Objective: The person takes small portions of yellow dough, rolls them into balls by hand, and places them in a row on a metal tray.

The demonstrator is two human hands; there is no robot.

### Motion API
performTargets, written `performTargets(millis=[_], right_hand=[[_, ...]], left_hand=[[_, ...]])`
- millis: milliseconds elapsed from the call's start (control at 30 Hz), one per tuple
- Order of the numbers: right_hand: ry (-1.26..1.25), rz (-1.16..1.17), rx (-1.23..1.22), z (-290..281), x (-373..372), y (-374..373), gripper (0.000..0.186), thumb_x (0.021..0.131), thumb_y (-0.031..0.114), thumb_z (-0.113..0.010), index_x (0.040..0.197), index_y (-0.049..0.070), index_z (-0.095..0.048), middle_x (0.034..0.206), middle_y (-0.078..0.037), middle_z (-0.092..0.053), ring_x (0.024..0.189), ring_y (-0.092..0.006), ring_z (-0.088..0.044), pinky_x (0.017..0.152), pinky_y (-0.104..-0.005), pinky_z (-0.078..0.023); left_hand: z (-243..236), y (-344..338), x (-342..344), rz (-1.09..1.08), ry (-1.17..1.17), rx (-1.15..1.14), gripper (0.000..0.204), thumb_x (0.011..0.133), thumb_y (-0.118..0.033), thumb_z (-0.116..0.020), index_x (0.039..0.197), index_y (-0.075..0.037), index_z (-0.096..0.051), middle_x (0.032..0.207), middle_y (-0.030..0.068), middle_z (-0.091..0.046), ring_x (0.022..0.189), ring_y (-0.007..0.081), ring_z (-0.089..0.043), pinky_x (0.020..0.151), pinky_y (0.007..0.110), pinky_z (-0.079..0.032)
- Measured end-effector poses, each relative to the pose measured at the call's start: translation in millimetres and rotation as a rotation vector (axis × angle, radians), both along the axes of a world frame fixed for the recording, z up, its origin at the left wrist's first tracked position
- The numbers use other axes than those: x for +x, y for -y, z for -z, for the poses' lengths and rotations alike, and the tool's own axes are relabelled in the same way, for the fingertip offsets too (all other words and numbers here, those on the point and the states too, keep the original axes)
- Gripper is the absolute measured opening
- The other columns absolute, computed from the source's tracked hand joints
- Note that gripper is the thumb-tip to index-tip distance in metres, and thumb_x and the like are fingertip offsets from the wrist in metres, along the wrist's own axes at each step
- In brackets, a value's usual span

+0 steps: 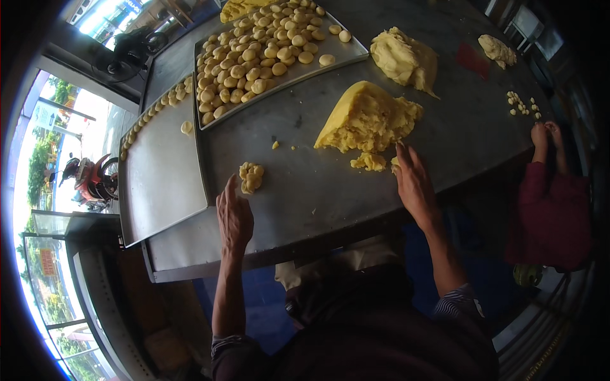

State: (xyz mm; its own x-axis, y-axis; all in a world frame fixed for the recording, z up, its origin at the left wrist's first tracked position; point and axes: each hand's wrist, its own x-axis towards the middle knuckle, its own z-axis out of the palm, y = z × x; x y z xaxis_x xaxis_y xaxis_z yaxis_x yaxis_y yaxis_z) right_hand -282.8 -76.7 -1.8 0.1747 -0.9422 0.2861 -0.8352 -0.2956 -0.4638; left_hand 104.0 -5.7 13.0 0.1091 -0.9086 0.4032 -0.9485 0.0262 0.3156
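My left hand (234,219) has its fingers stretched forward beside a small cluster of pale dough pieces (251,178); I cannot tell whether the fingertips touch it. My right hand (416,187) is at the near right side of a large crumbly mound of yellow paste (365,117). Between its thumb and fingers shows a small bit of yellow paste (395,162). A loose lump of the paste (368,162) lies just left of these fingers. Behind the mound rests a big mass of pale dough (403,60).
A metal tray (286,84) heaped with round dough balls (254,54) stands at the back left. Another tray (162,190) has a row of balls along its far edge. At the right, a co-worker's hands (545,134) are near small dough bits (522,103) on the metal table (292,216).
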Motion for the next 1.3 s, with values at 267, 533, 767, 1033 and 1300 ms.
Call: performTargets(millis=[267, 533, 767, 1033, 1300], right_hand=[[0.131, -0.083, -0.088, 0, 11, -2, 0.037, 0.088, -0.006, -0.064, 0.125, -0.002, -0.065, 0.120, -0.017, -0.064, 0.106, -0.0357, -0.062, 0.093, -0.0419, -0.052], [-0.206, -0.199, 0.180, -27, 16, 18, 0.036, 0.085, -0.006, -0.067, 0.120, -0.001, -0.069, 0.106, -0.015, -0.064, 0.102, -0.0323, -0.062, 0.088, -0.0425, -0.053], [-0.119, 0.066, 0.046, -7, -1, -6, 0.039, 0.093, -0.009, -0.055, 0.132, -0.007, -0.059, 0.148, -0.024, -0.043, 0.133, -0.0381, -0.051, 0.107, -0.0418, -0.051], [0.100, -0.043, 0.066, -17, 1, -39, 0.034, 0.093, -0.007, -0.059, 0.127, -0.002, -0.066, 0.133, -0.019, -0.062, 0.123, -0.0362, -0.061, 0.099, -0.0414, -0.056], [0.235, -0.495, 0.039, -25, 103, -55, 0.034, 0.086, -0.004, -0.066, 0.119, 0.000, -0.070, 0.118, -0.013, -0.068, 0.104, -0.0308, -0.065, 0.089, -0.0377, -0.056]], left_hand=[[-1, -23, -72, 0.193, -0.225, 0.226, 0.026, 0.094, -0.016, -0.070, 0.114, -0.001, -0.067, 0.124, 0.0152, -0.068, 0.111, 0.0400, -0.064, 0.099, 0.051, -0.051], [5, 36, -92, 0.165, 0.256, 0.065, 0.032, 0.092, -0.034, -0.067, 0.104, -0.004, -0.064, 0.118, 0.0167, -0.061, 0.112, 0.0353, -0.055, 0.096, 0.050, -0.040], [28, 79, -85, 0.243, 0.107, 0.056, 0.030, 0.089, -0.028, -0.063, 0.105, -0.003, -0.055, 0.106, 0.0159, -0.047, 0.098, 0.0325, -0.046, 0.085, 0.049, -0.034], [21, 88, -86, 0.348, 0.177, -0.035, 0.025, 0.081, -0.020, -0.065, 0.099, -0.005, -0.057, 0.100, 0.0129, -0.049, 0.093, 0.0294, -0.050, 0.081, 0.045, -0.035], [37, 51, -100, -0.057, 0.252, -0.081, 0.013, 0.085, -0.020, -0.065, 0.089, -0.010, -0.056, 0.094, 0.0073, -0.052, 0.091, 0.0248, -0.051, 0.086, 0.044, -0.033]])
